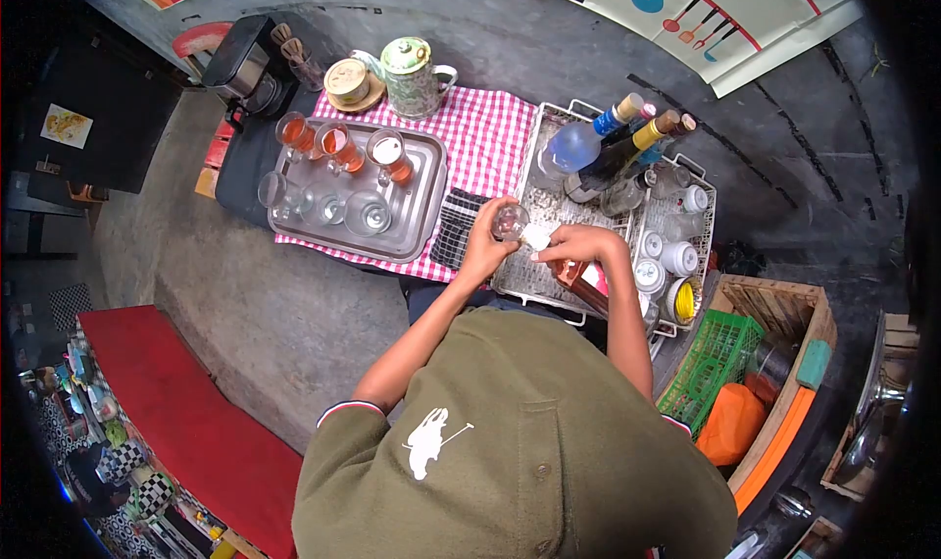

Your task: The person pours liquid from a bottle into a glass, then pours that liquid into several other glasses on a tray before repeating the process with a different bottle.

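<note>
My left hand (486,243) curls around a small clear round glass (510,223), with fingers and thumb on its sides. Close beside it, my right hand (582,245) is closed near a bright white piece (536,235), whose kind I cannot make out. Under the right palm shows a bottle (583,277) with reddish contents and a pale label, slanting toward the glass. The hand partly hides it and appears to grip its upper part. Both hands are over the edge of a white wire rack tray (511,277). A black-and-white checked cloth (457,228) lies left of my left hand.
A metal tray (436,181) holds glasses, some with red drink. Behind it stand a patterned lidded jug (408,76) and a coffee maker (253,69). Tall bottles (622,157) and white-lidded jars (679,258) crowd the right side. A wooden crate (821,314) holds a green basket (714,363).
</note>
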Demonstrator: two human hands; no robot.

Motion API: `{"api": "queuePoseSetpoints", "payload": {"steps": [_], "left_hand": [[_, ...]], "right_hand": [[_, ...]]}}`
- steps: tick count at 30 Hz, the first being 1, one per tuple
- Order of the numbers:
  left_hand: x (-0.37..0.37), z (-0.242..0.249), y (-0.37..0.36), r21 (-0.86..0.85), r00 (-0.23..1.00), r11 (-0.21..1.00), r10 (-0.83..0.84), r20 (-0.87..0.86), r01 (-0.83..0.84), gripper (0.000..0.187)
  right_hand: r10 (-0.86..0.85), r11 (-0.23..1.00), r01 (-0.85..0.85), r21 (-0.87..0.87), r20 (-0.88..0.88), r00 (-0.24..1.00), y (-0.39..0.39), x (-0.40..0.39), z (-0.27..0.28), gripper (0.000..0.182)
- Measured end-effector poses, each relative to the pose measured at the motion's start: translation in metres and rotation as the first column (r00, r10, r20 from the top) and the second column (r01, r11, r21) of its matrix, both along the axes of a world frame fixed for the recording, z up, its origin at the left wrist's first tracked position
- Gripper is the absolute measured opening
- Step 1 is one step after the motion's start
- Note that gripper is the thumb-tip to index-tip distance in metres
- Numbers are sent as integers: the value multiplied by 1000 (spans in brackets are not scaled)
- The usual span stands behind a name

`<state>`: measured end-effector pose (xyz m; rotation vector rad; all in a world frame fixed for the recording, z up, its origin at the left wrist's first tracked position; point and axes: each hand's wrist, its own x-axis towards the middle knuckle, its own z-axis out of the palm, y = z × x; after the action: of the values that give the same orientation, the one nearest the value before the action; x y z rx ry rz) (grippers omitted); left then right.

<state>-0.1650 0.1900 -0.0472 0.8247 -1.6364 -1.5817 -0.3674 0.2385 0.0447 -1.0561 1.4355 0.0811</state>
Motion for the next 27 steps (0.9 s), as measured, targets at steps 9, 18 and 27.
{"api": "queuePoseSetpoints", "payload": {"steps": [9, 18, 27], "left_hand": [[-1, 1, 0, 19, 1000, 1000, 10, 11, -11, 70], [-2, -5, -1, 73, 1000, 997, 8, -18, -6, 71], [-3, 18, -8, 172, 998, 984, -25, -63, 36, 72]], "right_hand": [[-13, 1000, 13, -10, 7, 1000, 0, 1, 6, 59], [-87, 996, 87, -14, 3, 996, 3, 4, 15, 59], [-145, 987, 144, -68, -7, 989, 8, 2, 25, 52]]}}
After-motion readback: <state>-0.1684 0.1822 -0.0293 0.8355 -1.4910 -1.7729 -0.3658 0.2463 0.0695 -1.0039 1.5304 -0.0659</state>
